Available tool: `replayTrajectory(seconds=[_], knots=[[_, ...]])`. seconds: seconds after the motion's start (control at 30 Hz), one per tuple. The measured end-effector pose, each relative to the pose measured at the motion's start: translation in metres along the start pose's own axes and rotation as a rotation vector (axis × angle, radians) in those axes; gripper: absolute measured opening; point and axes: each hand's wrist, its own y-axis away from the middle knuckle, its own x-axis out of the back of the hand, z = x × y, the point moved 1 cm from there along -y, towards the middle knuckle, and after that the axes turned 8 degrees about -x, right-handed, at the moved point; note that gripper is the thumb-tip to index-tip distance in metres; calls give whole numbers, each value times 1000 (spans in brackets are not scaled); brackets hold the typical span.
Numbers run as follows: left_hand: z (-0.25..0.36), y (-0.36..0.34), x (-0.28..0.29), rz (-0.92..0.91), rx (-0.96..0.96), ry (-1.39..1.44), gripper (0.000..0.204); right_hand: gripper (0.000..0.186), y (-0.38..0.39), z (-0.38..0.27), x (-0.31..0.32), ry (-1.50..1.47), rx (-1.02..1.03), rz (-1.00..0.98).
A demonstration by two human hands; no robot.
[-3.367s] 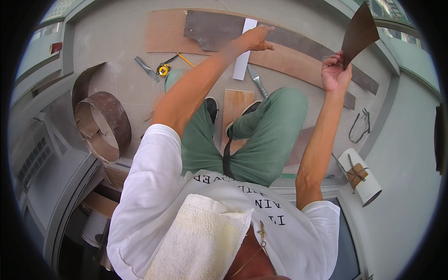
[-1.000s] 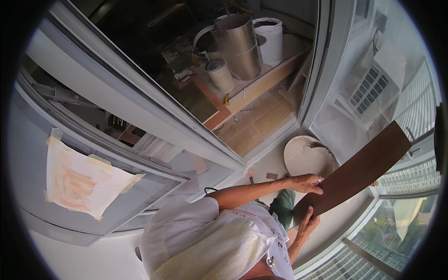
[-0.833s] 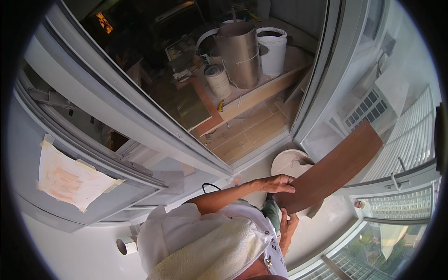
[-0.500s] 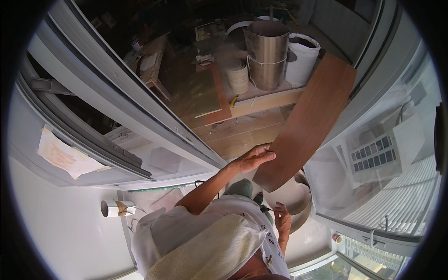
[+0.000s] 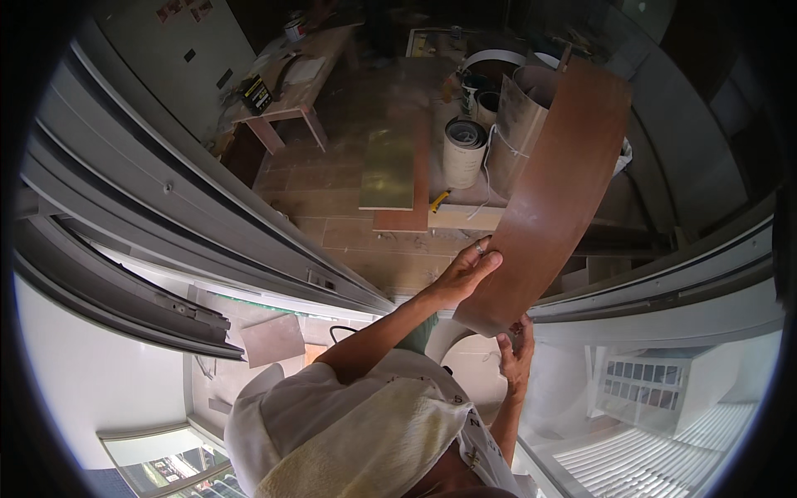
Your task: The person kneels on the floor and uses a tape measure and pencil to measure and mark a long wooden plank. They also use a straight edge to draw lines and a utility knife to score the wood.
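A long, bendy brown wood-look sheet [image 5: 558, 187] slants up and away to the right, its near end curled. My left hand [image 5: 469, 270] grips its left edge near the lower end, with the thumb on the face toward me. At the bottom right corner, my right hand [image 5: 516, 357] has its thumb and fingers on the sheet's end. The far side of the sheet, with the fingers behind it, is hidden. Beyond it stands a tall roll of metallic-looking sheet [image 5: 513, 133], partly covered. A smaller pale roll [image 5: 463, 158] is upright beside that.
Sliding-door frames [image 5: 183, 191] rise at the left, and a door track [image 5: 664, 278] lies at the right. Inside are a wooden bench [image 5: 311, 83], flat boards [image 5: 388, 174] on the floor, and a yellow-handled tool [image 5: 439, 200]. A grey offcut [image 5: 274, 340] lies left behind me.
My right hand has come up from beside my body to the sheet's lower end. My view has turned rightward, the sheet staying in my left hand.
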Motion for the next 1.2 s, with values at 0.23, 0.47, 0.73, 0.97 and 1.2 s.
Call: replayTrajectory(seconds=[0.23,0.47,0.73,0.97,1.2], knots=[[25,-124,70,-15,-38,-9,42,28,-134,0,-39,136,-167,84],[85,-160,168,157,-134,-9,52,24,-267,-52,-102,142,-55,-217],[144,-146,240,592,-571,-30,42,41,-379,-81,-137,273,181,-490],[173,-139,289,1039,-686,-143,39,42,-451,-60,-159,269,79,-610],[190,-130,296,1265,-656,-355,39,42,-508,-88,-239,244,200,-1029]])
